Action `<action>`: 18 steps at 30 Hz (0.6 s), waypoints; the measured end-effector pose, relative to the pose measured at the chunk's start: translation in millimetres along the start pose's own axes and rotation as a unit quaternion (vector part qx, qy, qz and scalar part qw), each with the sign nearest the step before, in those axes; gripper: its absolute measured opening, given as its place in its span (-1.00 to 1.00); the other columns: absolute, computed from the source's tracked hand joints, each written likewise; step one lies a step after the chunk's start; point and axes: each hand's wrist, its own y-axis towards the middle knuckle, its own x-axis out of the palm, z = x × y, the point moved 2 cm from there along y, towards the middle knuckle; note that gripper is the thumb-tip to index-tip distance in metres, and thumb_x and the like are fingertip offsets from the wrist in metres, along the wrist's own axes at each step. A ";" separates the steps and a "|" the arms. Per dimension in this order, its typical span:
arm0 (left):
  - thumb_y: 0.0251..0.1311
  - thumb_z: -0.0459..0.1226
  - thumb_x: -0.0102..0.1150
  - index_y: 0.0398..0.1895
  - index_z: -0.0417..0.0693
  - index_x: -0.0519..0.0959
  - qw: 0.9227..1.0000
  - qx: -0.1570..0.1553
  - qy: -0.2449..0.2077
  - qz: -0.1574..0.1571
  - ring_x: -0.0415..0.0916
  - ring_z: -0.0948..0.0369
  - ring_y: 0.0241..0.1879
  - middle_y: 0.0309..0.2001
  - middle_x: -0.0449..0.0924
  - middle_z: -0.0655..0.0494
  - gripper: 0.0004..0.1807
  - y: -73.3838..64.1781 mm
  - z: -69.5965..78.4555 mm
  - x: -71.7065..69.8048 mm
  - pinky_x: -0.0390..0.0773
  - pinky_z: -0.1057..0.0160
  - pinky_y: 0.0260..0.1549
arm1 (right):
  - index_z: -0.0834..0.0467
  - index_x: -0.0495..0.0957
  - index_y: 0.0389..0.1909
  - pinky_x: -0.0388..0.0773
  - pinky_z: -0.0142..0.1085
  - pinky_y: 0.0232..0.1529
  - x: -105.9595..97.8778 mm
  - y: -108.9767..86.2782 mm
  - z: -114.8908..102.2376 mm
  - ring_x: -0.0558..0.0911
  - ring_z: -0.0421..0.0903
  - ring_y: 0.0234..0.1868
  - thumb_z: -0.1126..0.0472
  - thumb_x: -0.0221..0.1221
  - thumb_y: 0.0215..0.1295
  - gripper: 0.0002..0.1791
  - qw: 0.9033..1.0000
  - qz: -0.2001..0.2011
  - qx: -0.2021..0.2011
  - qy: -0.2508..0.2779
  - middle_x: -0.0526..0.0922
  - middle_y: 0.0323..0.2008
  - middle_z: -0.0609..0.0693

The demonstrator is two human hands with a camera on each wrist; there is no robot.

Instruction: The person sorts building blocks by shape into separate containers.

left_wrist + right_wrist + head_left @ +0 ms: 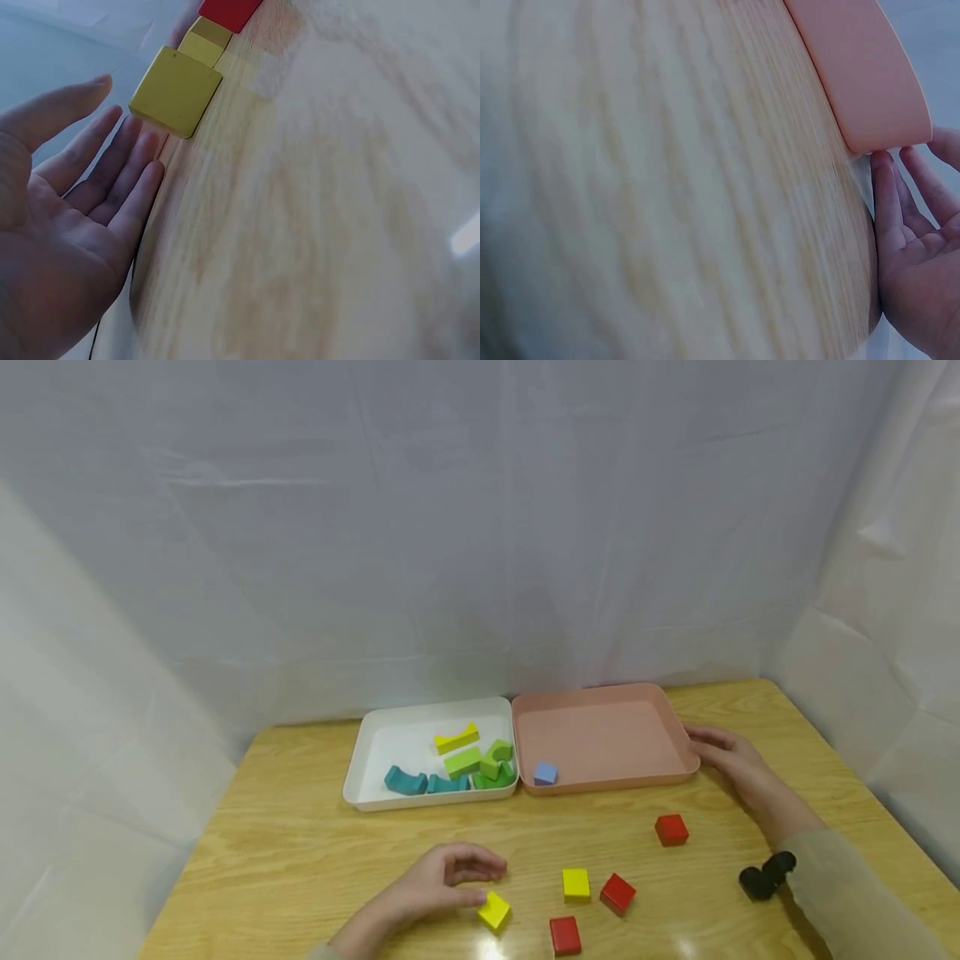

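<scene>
My left hand point(442, 881) is low over the table with its fingers loosely bent around empty space, beside a yellow cube point(494, 912). In the left wrist view that yellow cube point(176, 91) stands just past the thumb and fingertips. At the right end of the pink tray point(600, 735), my right hand point(731, 760) touches the outside wall. The right wrist view shows extended fingers point(887, 195) against the tray's end, with the thumb near its rim. A small blue cube point(546, 773) lies in the tray's front left corner.
Left of the pink tray, a white tray point(397, 739) holds several yellow, green and teal curved blocks. Another yellow cube point(576, 885) and red cubes point(617, 893) lie in front. A black object point(765, 877) is at the right wrist. Pale sheets point(480, 527) surround the table.
</scene>
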 end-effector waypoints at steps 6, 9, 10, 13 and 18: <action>0.36 -0.38 0.36 0.29 -0.30 0.58 0.999 0.015 0.040 -0.025 0.64 0.39 0.22 0.30 0.62 -0.33 -0.54 -0.3 1.4 -0.7 0.54 0.48 0.29 | 0.05 0.52 0.47 0.61 -0.60 -0.02 -0.1 0.2 1.0 0.67 -0.50 -0.04 0.14 0.18 0.61 -0.52 1.000 0.002 0.001 -0.005 0.71 -0.03 -0.56; 0.30 -0.38 0.41 0.25 -0.22 0.63 0.996 0.029 0.074 -0.032 0.62 0.38 0.23 0.27 0.66 -0.25 -0.55 0.5 0.6 -1.6 0.50 0.45 0.34 | 0.05 0.51 0.47 0.61 -0.61 -0.02 -0.4 0.6 1.0 0.67 -0.50 -0.04 0.15 0.17 0.61 -0.53 1.000 -0.001 -0.004 -0.008 0.70 -0.03 -0.57; 0.28 -0.37 0.43 0.23 -0.19 0.65 0.995 0.034 0.087 -0.034 0.61 0.38 0.23 0.25 0.67 -0.22 -0.55 0.8 0.1 -1.9 0.48 0.44 0.36 | 0.05 0.52 0.47 0.60 -0.61 -0.02 -0.6 0.9 1.1 0.66 -0.51 -0.04 0.16 0.17 0.61 -0.53 1.000 -0.001 -0.006 -0.007 0.70 -0.03 -0.57; 0.26 -0.32 0.47 0.20 -0.10 0.68 0.991 0.048 0.117 -0.040 0.58 0.37 0.24 0.23 0.70 -0.12 -0.57 1.1 -1.0 -2.4 0.45 0.40 0.40 | 0.08 0.51 0.47 0.61 -0.61 -0.01 -0.3 1.0 0.6 0.67 -0.50 -0.03 0.18 0.16 0.62 -0.53 1.000 -0.004 -0.013 -0.002 0.70 -0.02 -0.55; 0.25 -0.28 0.50 0.17 -0.04 0.71 0.987 0.065 0.137 -0.057 0.55 0.35 0.25 0.21 0.70 -0.06 -0.59 0.5 -1.8 -2.9 0.43 0.34 0.44 | 0.06 0.53 0.46 0.62 -0.60 -0.02 -0.4 0.1 0.1 0.69 -0.49 -0.03 0.19 0.15 0.62 -0.55 1.000 -0.005 -0.011 0.003 0.71 -0.02 -0.54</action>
